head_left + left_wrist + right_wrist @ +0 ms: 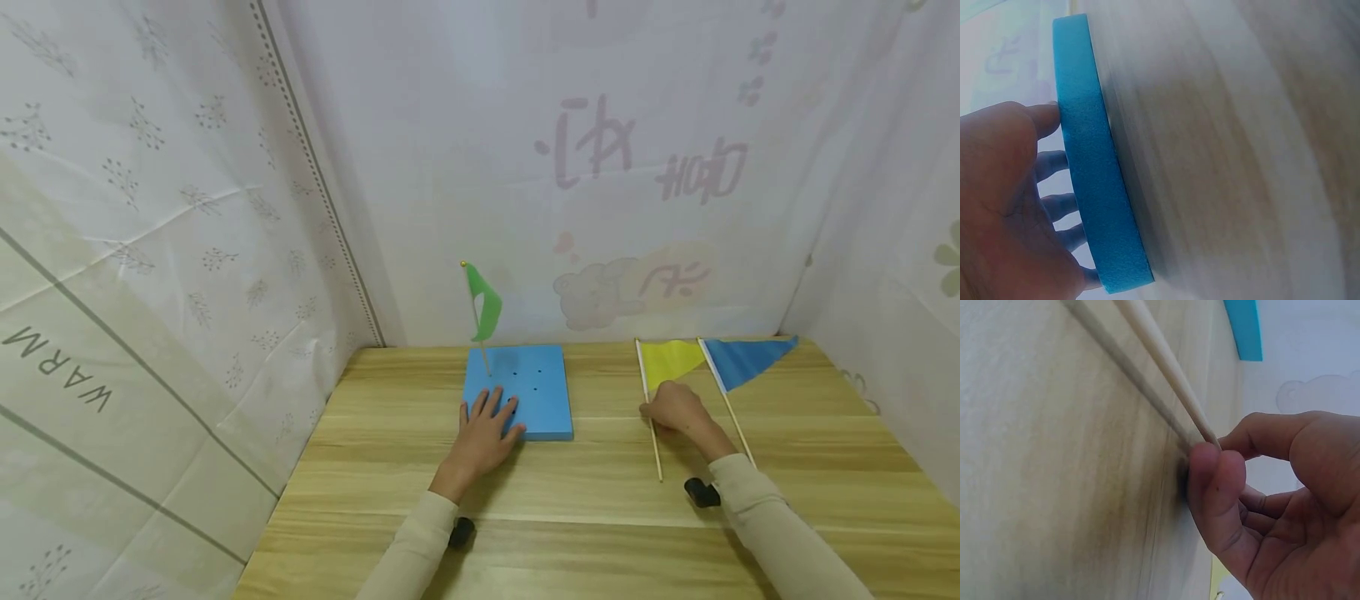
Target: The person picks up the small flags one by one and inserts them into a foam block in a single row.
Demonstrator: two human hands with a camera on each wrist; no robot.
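Observation:
My left hand [483,440] rests with spread fingers on the near left part of a blue foam board [551,412] with several small holes. In the left wrist view its fingertips touch the top of the board [1094,169]. A green flag [489,312] on a thin stick stands in the board, slightly tilted. At the right, my right hand [678,408] pinches the stick of a yellow flag [671,360] between thumb and fingers. In the right wrist view that wooden stick [1163,359] slants away from the fingertips above its shadow on the table.
Right of the yellow flag, a blue triangular flag [746,360] lies on the wooden table [577,533], its stick partly hidden by the right forearm. Patterned white curtains [450,167] stand behind the table and at both sides. Black wrist devices [701,492] hang under the sleeves.

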